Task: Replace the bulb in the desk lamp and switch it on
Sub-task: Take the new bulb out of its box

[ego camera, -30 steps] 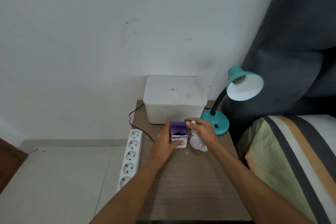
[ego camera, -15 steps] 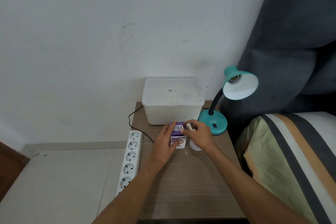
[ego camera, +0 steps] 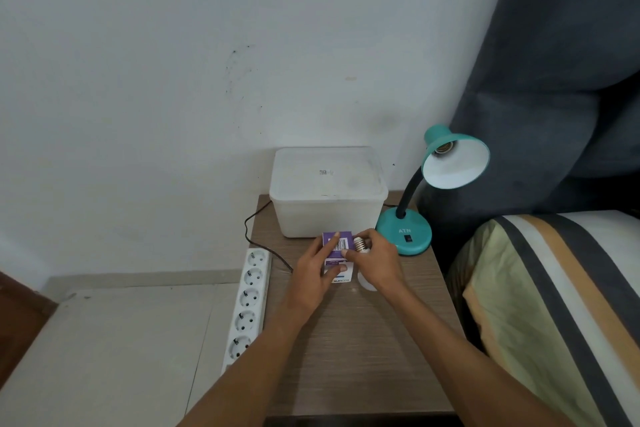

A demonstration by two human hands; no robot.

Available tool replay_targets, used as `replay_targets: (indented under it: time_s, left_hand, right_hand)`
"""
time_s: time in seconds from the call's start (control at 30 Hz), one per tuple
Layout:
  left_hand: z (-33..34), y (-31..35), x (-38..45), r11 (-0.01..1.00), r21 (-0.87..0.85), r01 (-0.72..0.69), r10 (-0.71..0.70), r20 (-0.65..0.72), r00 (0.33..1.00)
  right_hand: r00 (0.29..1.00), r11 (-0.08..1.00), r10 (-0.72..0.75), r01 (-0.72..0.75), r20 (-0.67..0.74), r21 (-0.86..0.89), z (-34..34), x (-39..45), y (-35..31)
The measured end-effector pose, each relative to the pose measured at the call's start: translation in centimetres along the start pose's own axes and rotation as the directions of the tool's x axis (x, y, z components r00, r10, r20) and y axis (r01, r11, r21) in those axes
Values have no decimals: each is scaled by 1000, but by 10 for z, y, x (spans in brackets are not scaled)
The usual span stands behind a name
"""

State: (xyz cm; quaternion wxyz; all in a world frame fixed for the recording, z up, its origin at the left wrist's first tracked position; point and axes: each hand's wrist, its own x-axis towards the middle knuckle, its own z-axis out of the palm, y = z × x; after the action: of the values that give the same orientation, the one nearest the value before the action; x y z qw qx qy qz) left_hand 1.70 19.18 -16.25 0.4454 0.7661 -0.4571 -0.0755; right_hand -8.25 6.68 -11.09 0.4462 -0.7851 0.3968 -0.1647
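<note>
A teal desk lamp (ego camera: 404, 233) stands at the table's back right, its shade (ego camera: 456, 163) turned toward me with a bare socket inside. A small purple and white bulb box (ego camera: 338, 246) stands on the table in front of a white tub. My left hand (ego camera: 320, 267) grips the box, a finger pressing its closed top flap. My right hand (ego camera: 377, 262) holds a white bulb (ego camera: 362, 244) just right of the box, metal screw base pointing up, the glass mostly hidden under the palm.
A lidded white plastic tub (ego camera: 329, 194) sits at the back of the wooden bedside table (ego camera: 353, 350). A white power strip (ego camera: 247, 302) lies along the table's left edge with a black cord (ego camera: 258, 236). A striped bed (ego camera: 561, 305) borders the right side.
The box's open top flap has been folded shut under my left fingers. My right hand, still holding the bulb, shifted in against the box with the screw base up.
</note>
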Motion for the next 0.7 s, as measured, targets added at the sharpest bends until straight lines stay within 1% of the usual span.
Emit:
replay_targets:
  time_s: [0.13, 0.23, 0.33, 0.4, 0.53, 0.63, 0.7]
  left_hand:
    - [5, -3, -2, 998, -36, 44, -46, -50, 998]
    - [6, 1, 4, 998, -41, 56, -59, -69, 996]
    - [6, 7, 16, 991, -65, 117, -124, -111, 986]
    - [5, 10, 24, 984, -86, 155, -165, -117, 979]
    - [4, 11, 33, 981, -74, 177, -184, -99, 978]
    - [4, 5, 34, 983, -43, 176, -179, -95, 979]
    - [3, 1, 33, 977, -56, 206, -211, -101, 972]
  right_hand:
    - [999, 999, 42, -41, -35, 11, -5, -6, 1]
    - [996, 992, 53, -44, -78, 115, -12, -6, 7]
    - [987, 987, 71, -49, -142, 155, -21, -1, 9]
    - [983, 983, 65, -33, -172, 183, -26, 2, 9]
    - [974, 974, 31, 20, -223, 225, -35, 8, 7]
    - [964, 976, 19, 39, -263, 214, -40, 10, 7]
    - [963, 976, 10, 49, -268, 212, -41, 9, 10]
